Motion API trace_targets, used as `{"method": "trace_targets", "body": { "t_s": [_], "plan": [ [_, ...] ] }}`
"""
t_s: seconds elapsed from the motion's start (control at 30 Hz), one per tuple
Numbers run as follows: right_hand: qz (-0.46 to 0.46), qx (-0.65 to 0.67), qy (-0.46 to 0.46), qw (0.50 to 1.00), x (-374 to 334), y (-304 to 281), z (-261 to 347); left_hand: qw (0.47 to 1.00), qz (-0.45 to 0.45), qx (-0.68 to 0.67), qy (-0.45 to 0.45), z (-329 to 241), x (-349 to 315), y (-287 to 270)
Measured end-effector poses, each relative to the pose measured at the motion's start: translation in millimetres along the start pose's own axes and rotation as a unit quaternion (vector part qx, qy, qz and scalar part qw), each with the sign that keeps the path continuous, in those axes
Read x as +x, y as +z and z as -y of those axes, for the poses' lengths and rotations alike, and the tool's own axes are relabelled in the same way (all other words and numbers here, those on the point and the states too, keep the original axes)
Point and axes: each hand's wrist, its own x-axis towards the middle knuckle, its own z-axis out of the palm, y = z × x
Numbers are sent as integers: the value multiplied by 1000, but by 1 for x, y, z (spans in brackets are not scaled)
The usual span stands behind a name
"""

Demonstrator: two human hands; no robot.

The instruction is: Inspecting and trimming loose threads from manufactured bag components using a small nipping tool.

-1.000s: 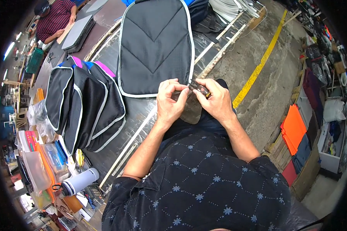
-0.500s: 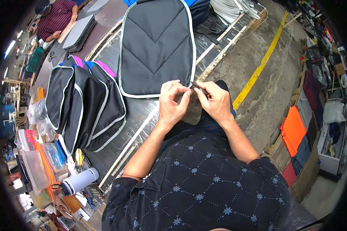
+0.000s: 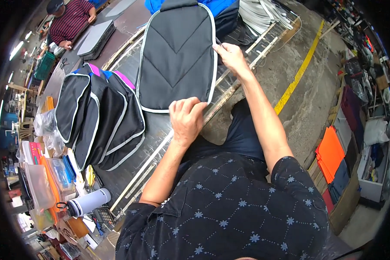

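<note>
A black padded panel [image 3: 177,60] lies spread on the worktop [image 3: 154,125], its long sides running away from the wearer. Stitched V lines mark its face; pale grey trim [image 3: 154,111] borders its rounded corners.

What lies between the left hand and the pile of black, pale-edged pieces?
In the head view, dark tabletop shows between the left hand and the pile, with a pale strip nearer the hand.

The shirt [image 3: 268,234] is black with short sleeves [image 3: 301,180], printed all over with blue-grey, star-shaped flowers [image 3: 224,223] joined by dotted lines (a loose diamond grid, really). A chest pocket [image 3: 172,203] shows on the left; the trousers [image 3: 247,134] are dark navy.
</note>
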Motion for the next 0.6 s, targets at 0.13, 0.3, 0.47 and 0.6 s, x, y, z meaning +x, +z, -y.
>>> {"method": "trace_targets", "body": {
  "t_s": [0.13, 0.3, 0.47, 0.6],
  "plan": [
    [-3, 284, 100, 954, -58, 25, 4, 999, 1, -1, 41, 16, -19, -45],
    [-14, 270, 95, 958, -122, 18, -2, 999, 18, -5, 36, 13, -50, -61],
    [-15, 188, 95, 977, -141, 10, -3, 1000, 7, -19, 21, 11, -60, -51],
    [-14, 194, 87, 977, -133, 10, -7, 999, -2, -22, 29, 10, -59, -47]
  ]
}}
